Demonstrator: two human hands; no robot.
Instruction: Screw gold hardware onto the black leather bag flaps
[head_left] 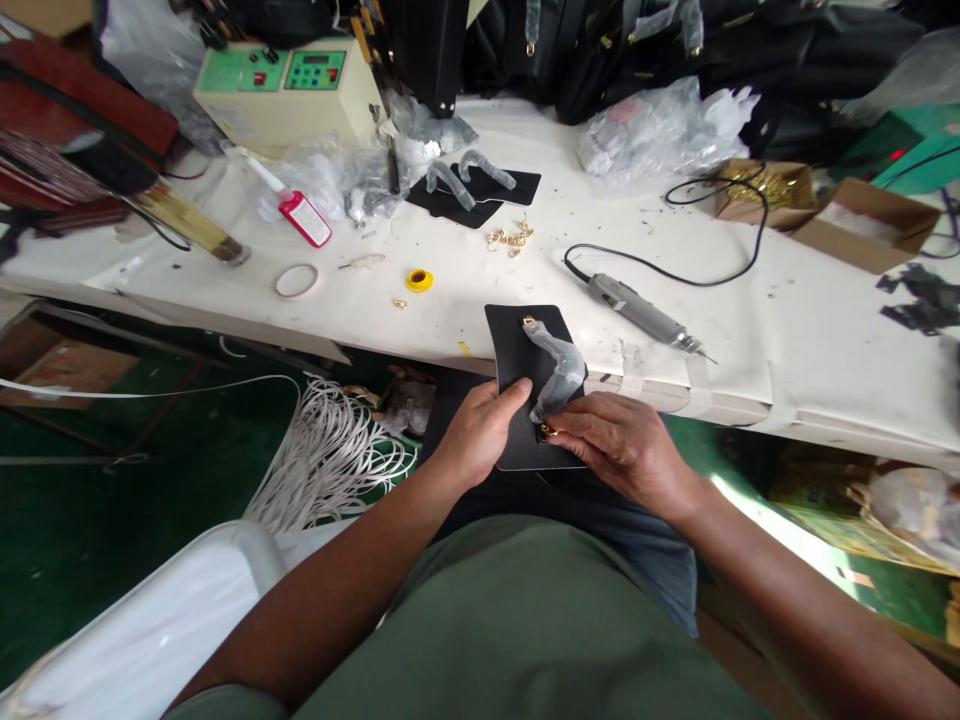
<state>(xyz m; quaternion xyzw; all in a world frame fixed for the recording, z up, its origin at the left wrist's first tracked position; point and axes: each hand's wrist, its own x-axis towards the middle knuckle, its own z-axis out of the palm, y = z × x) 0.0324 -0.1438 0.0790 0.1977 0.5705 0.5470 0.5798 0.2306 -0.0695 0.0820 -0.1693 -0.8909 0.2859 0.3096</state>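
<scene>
A flat black panel [506,345] with rounded corners is held at the table's front edge, above my lap. My left hand [487,430] grips its left side, thumb on top. Across the panel arches a plastic-wrapped handle [564,372], with a gold fitting [529,321] at its far end. At the near end, the fingers of my right hand [619,445] are closed in a pinch on a small gold metal fitting [549,430]. Its exact shape is partly hidden by the fingertips.
A grey electric screwdriver [637,312] lies right of the panel, its black cord trailing back. Behind are gold fittings [511,238], black panels with wrapped handles [469,212], a yellow spool [419,280], a red bottle [306,218] and a cardboard box of gold parts [806,190].
</scene>
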